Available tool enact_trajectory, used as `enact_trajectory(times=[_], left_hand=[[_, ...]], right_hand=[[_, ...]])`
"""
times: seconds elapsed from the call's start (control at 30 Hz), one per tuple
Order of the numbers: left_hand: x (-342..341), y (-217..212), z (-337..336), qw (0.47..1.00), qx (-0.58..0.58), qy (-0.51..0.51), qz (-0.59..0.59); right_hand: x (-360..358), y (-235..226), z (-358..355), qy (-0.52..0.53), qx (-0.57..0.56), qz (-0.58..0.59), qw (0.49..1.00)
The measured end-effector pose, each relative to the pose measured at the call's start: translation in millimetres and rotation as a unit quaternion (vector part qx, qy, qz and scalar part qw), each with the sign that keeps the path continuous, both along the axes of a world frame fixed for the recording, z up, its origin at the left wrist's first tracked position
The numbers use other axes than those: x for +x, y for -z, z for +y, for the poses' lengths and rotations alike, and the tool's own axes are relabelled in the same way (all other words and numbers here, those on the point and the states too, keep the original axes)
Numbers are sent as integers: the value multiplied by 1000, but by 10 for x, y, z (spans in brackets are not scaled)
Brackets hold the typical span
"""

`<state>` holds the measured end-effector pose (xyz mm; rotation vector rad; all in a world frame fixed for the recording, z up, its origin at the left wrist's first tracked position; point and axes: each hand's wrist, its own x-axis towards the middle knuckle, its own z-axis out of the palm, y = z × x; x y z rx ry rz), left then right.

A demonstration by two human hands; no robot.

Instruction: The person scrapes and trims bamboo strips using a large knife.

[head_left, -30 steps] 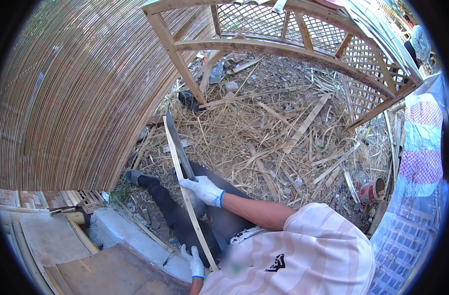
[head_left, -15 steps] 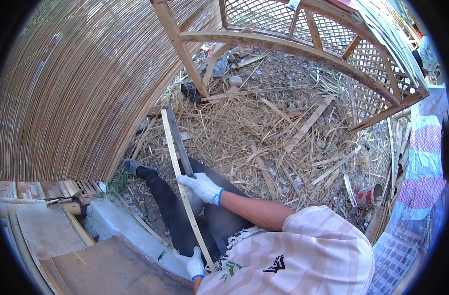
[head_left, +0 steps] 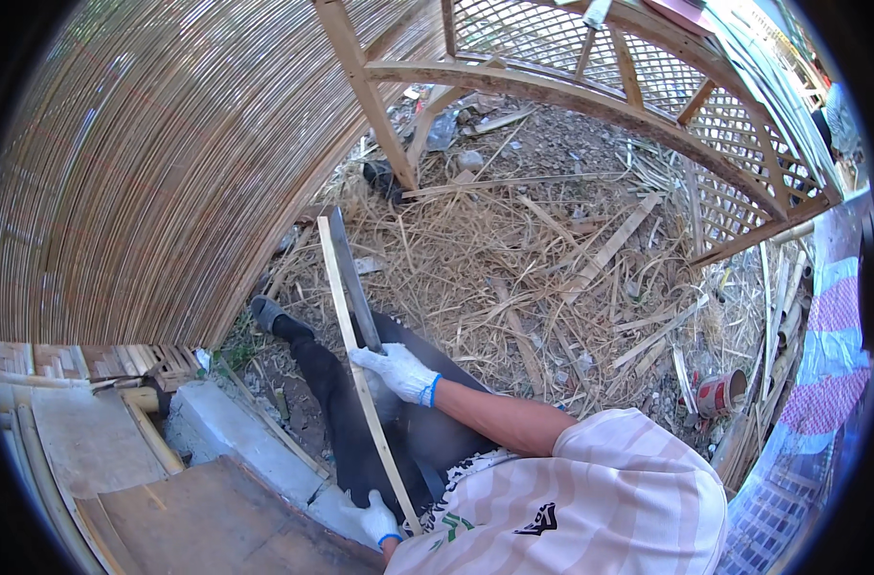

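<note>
My right hand (head_left: 398, 372), in a white knitted glove with a blue cuff, is closed around the grip end of a machete (head_left: 353, 283). Its long dark grey blade points away from me, and the grip is hidden in the glove. A pale, narrow bamboo strip (head_left: 368, 401) runs lengthwise over my legs, alongside the blade and against the fingertips of that hand. The strip's near end lies at my lap. Close by that end is my left hand (head_left: 372, 519), gloved the same way, thumb raised and fingers apart; it appears not to grip the strip.
A tall slatted bamboo screen (head_left: 159, 182) rises on the left, above a concrete block (head_left: 228, 429) and a brown board (head_left: 216, 522). Shavings and split pieces (head_left: 494, 259) litter the ground. A wooden lattice frame (head_left: 590, 101) stands ahead; a red can (head_left: 719, 393) lies at right.
The whole view has shifted slightly. My left hand's thumb and fingers have changed position a little near the strip's lower end; the right hand still holds the machete beside the strip.
</note>
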<state>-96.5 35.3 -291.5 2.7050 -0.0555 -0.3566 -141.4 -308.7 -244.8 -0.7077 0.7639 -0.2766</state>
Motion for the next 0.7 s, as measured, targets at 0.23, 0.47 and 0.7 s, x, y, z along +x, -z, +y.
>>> enact_trajectory(times=[0.23, 0.47, 0.7], left_hand=[[-495, -483, -243, 988, -143, 14, 58], [-321, -311, -86, 986, -68, 129, 87], [-218, -106, -19, 984, -8, 132, 121]], right_hand=[[45, 57, -56, -23, -24, 22, 999], [46, 85, -37, -6, -19, -6, 1000], [81, 129, -55, 12, -26, 4, 1000]])
